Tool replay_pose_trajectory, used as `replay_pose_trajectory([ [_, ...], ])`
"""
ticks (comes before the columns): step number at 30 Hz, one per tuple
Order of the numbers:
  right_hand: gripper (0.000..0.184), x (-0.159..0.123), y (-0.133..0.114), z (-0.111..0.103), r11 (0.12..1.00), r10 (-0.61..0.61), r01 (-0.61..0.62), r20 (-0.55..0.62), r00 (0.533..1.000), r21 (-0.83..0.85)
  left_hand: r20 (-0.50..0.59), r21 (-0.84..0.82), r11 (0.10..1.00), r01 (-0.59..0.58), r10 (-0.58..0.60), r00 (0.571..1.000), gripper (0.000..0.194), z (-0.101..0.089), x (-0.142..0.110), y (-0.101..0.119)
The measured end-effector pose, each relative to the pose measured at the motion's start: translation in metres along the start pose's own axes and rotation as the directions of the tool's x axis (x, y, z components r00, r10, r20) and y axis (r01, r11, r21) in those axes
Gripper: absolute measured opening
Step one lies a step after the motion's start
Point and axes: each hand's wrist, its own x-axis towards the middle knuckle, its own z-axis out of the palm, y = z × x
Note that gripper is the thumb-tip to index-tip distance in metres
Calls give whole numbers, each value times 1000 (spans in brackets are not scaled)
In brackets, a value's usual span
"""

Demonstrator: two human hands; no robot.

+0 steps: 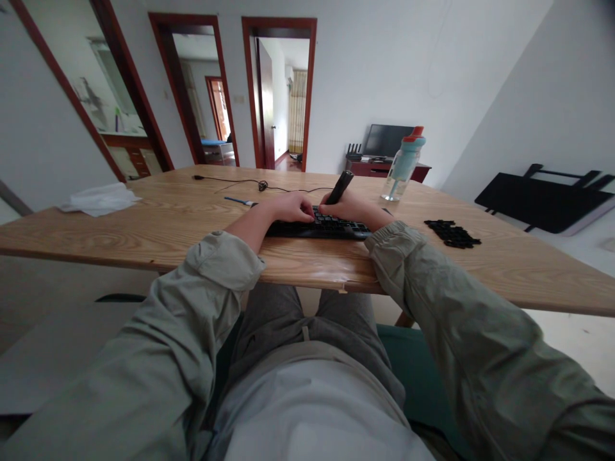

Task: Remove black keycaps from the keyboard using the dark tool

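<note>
A black keyboard (pixel 331 228) lies on the wooden table (pixel 144 224) in front of me. My left hand (pixel 288 207) rests on its left half, fingers curled down onto the keys. My right hand (pixel 348 206) is closed around a black cylindrical tool (pixel 340 187), which tilts up and away with its lower end down at the keys. A pile of loose black keycaps (pixel 451 233) sits on the table to the right of the keyboard.
A clear bottle with a teal and red top (pixel 403 164) stands behind the keyboard at the right. A thin black cable (pixel 259 185) runs across the far side. A white cloth (pixel 100 198) lies at the far left. A folded black table (pixel 548 198) leans at the right wall.
</note>
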Motion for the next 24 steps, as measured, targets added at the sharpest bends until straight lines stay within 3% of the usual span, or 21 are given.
replay_pose_trajectory([
  [6,19,10,3,2,1000,-11,11,30,999,-7,-15,65,998,25,-24,1000,32,0,-1,2],
  [13,18,19,11,10,998,30,-34,60,998,61,5,16,1000,25,-25,1000,28,-3,-4,6],
  [20,21,18,12,12,997,29,-38,128,991,73,40,-6,1000,-7,8,999,32,-1,1,-4],
  [24,22,17,11,11,997,25,-37,155,988,74,49,35,999,39,-41,998,33,-2,2,-3],
])
